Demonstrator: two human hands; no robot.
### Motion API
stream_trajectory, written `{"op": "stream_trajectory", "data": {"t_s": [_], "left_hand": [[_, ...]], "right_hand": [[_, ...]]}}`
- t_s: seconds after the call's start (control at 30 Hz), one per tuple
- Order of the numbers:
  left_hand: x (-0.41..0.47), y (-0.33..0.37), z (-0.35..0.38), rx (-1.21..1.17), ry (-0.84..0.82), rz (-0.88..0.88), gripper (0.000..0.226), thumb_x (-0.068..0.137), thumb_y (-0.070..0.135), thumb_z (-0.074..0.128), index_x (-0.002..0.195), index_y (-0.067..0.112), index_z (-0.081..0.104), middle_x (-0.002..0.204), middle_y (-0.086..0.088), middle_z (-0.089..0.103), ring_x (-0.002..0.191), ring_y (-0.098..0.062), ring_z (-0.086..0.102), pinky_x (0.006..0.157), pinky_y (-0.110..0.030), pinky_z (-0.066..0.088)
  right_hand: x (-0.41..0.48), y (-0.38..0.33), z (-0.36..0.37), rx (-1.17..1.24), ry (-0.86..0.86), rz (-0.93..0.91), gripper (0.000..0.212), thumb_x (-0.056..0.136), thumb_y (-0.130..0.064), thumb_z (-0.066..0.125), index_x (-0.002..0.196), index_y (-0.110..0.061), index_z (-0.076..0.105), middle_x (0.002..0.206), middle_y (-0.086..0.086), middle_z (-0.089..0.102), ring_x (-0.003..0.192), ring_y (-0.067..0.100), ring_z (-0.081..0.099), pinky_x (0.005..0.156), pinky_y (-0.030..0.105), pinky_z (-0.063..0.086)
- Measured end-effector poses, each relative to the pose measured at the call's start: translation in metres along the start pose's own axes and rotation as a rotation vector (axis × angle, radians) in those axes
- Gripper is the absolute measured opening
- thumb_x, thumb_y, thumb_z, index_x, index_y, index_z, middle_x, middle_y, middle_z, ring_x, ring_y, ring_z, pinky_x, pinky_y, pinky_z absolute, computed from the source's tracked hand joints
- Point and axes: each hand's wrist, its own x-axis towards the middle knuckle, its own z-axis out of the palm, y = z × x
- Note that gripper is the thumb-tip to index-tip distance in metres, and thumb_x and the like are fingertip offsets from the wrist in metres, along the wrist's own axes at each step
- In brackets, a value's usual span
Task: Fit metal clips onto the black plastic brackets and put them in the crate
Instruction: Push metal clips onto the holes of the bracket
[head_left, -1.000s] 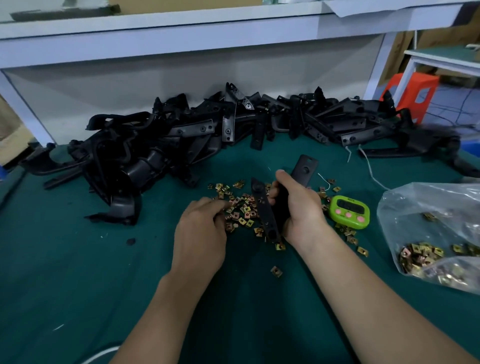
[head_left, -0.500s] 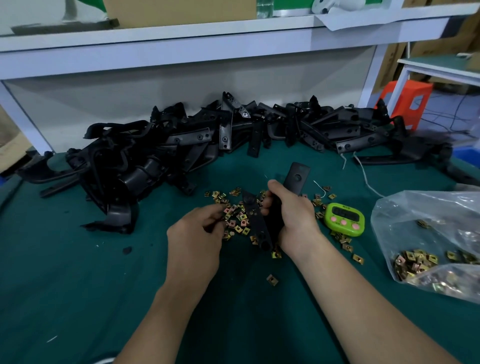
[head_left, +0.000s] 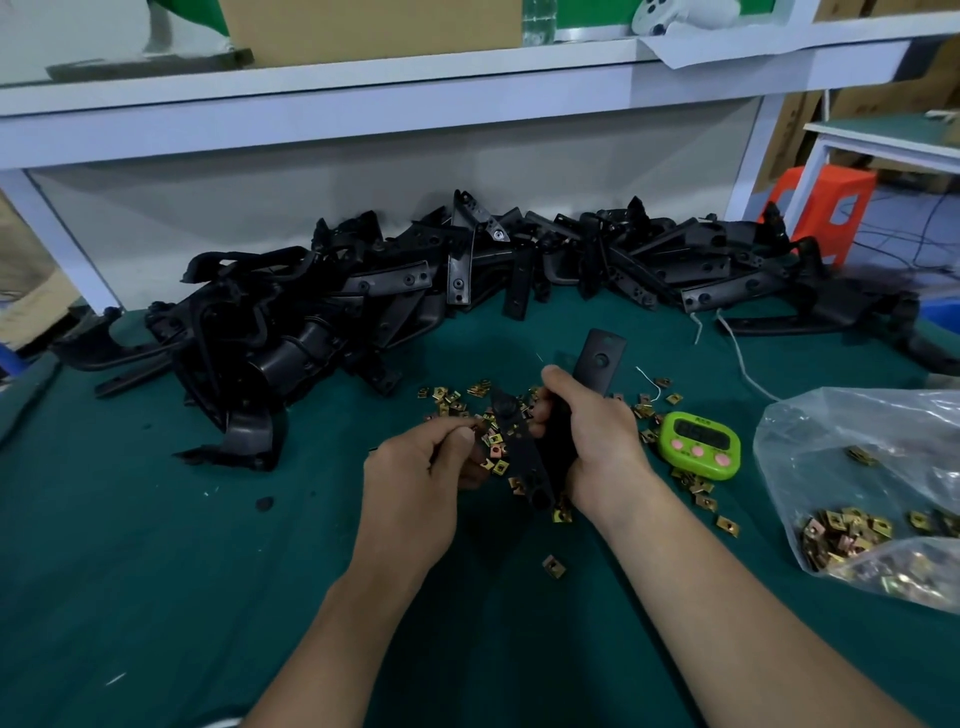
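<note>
Gripping bracket (head_left: 600, 361) in right fingers (head_left: 558, 378). Pinching clip (head_left: 480, 427) in left fingers (head_left: 460, 441), just beside bracket. Seeing loose clips (head_left: 447, 393) on tabletop (head_left: 156, 571) beyond fingers, timer (head_left: 700, 444) right of right fingers.

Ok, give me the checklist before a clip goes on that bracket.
1. Bracket held: right hand grips the black bracket. Ok.
2. Clip picked: left hand pinches at the loose clips; whether it holds one, cannot tell.
3. Bracket's upper end bare, hole showing: ok.
4. Supply: more clips in the bag. Ok.
5. Crate in sight: not ok, none in view.
</note>
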Motion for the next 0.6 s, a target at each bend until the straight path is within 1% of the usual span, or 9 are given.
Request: {"op": "stream_trajectory", "data": {"t_s": [0.03,0.1,0.2,0.27,0.37,0.43,0.5,0.6], "left_hand": [[0.0,0.001,0.0,-0.019,-0.004,-0.01,0.031,0.103,0.015,0.057,0.089,0.035,0.076,0.075,0.005,0.074,0.067,-0.013,0.073,0.066,-0.028,0.062],[-0.001,0.003,-0.001,-0.06,-0.003,-0.032,0.034,0.102,0.016,0.059,0.077,0.031,0.076,0.068,0.0,0.071,0.058,-0.018,0.071,0.056,-0.025,0.058],[-0.003,0.007,-0.001,-0.093,-0.028,-0.064,0.029,0.096,0.019,0.065,0.07,0.027,0.075,0.061,-0.003,0.069,0.051,-0.02,0.068,0.05,-0.022,0.053],[-0.004,0.008,0.0,-0.075,-0.048,-0.076,0.027,0.093,0.018,0.069,0.069,0.026,0.076,0.059,-0.003,0.069,0.05,-0.019,0.069,0.049,-0.021,0.053],[-0.002,0.008,0.002,-0.117,-0.047,-0.129,0.03,0.094,0.013,0.066,0.068,0.022,0.076,0.062,-0.005,0.071,0.054,-0.023,0.071,0.051,-0.026,0.055],[-0.001,0.008,0.002,-0.191,-0.045,-0.167,0.031,0.097,0.011,0.064,0.069,0.017,0.076,0.066,-0.009,0.072,0.057,-0.025,0.072,0.053,-0.029,0.057],[-0.001,0.011,0.002,-0.293,-0.059,-0.21,0.03,0.1,0.012,0.061,0.074,0.013,0.077,0.074,-0.013,0.074,0.063,-0.027,0.073,0.055,-0.028,0.058],[-0.001,0.013,0.001,-0.41,-0.096,-0.26,0.027,0.101,0.013,0.06,0.081,0.011,0.079,0.082,-0.014,0.077,0.07,-0.027,0.075,0.058,-0.028,0.059]], "right_hand": [[0.0,0.0,0.0,-0.006,-0.009,-0.001,0.027,0.089,-0.024,0.077,0.068,-0.009,0.068,0.059,0.006,0.061,0.043,0.018,0.053,0.043,0.025,0.047],[-0.001,0.001,0.001,-0.019,-0.027,-0.004,0.026,0.089,-0.024,0.076,0.069,-0.01,0.068,0.059,0.005,0.061,0.044,0.018,0.052,0.043,0.025,0.047],[-0.001,0.001,0.001,-0.043,-0.041,-0.015,0.027,0.089,-0.025,0.076,0.069,-0.01,0.068,0.059,0.005,0.06,0.044,0.018,0.052,0.043,0.025,0.046],[-0.001,0.001,0.001,-0.047,-0.047,-0.022,0.028,0.089,-0.025,0.076,0.066,-0.011,0.068,0.059,0.006,0.06,0.044,0.018,0.051,0.043,0.025,0.046],[-0.001,0.001,0.0,-0.055,-0.053,-0.03,0.027,0.088,-0.024,0.076,0.067,-0.01,0.068,0.059,0.006,0.06,0.044,0.018,0.051,0.043,0.025,0.046],[-0.001,0.001,0.0,-0.075,-0.059,-0.031,0.025,0.088,-0.025,0.076,0.07,-0.009,0.068,0.059,0.005,0.059,0.046,0.018,0.051,0.044,0.025,0.046],[-0.001,0.002,0.0,-0.095,-0.063,-0.029,0.024,0.088,-0.026,0.076,0.072,-0.01,0.068,0.059,0.005,0.06,0.047,0.018,0.052,0.045,0.025,0.046],[-0.001,0.001,0.0,-0.111,-0.066,-0.03,0.025,0.088,-0.027,0.075,0.071,-0.011,0.068,0.059,0.004,0.06,0.046,0.017,0.052,0.045,0.025,0.046]]}}
